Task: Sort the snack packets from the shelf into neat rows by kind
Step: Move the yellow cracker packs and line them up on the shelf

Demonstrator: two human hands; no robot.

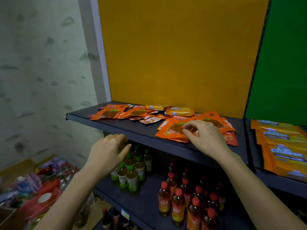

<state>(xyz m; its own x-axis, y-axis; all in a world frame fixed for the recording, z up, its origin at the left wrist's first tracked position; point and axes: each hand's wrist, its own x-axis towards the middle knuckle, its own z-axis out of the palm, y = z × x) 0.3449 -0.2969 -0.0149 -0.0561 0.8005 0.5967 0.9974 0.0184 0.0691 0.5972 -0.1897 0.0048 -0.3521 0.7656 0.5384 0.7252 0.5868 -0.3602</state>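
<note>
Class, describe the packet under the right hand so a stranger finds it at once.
On the dark shelf before the orange back panel, a pile lies near the front edge. The packet is its top one, orange with a clear window, pinched by the right hand; the red packet beside it shows no window.

Two slim forearms run bare from the wrists down to the picture's lower edge. They end in the left hand (108, 151) at 8 o'clock and the right hand (205, 138) at 4 o'clock, both bare with slender fingers.
</note>
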